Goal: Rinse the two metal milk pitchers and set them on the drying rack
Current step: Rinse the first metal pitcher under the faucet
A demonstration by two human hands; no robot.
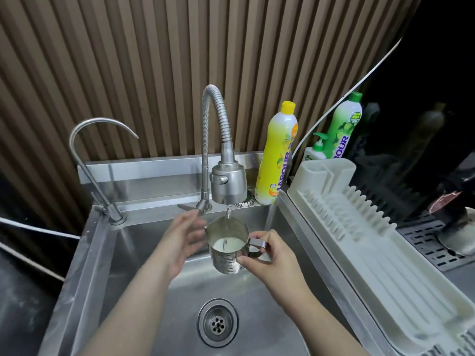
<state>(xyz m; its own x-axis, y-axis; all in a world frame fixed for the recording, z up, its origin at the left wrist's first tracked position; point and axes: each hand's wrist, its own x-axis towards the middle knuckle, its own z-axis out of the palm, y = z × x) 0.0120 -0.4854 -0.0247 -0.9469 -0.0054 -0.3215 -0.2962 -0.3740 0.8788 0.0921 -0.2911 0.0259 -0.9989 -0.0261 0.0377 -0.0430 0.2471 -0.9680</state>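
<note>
My right hand (pixel 267 255) grips the handle of a metal milk pitcher (pixel 226 255) and holds it upright over the steel sink (pixel 144 255). A thin stream of water runs from the flexible tap's spray head (pixel 228 185) into the pitcher, which holds milky white liquid. My left hand (pixel 183 237) is just left of the pitcher with fingers apart, close to its side and near the tap lever (pixel 189 207); I cannot tell whether it touches either. The white plastic drying rack (pixel 385 242) lies to the right of the sink with nothing on it. No second pitcher is in view.
A thin gooseneck tap (pixel 87 160) stands at the sink's back left. A yellow dish-soap bottle (pixel 277 155) stands behind the sink, a green one (pixel 344 124) and a small pump bottle (pixel 314 152) behind the rack. The drain (pixel 218 321) is below my arms. A dark perforated mat (pixel 431 242) lies far right.
</note>
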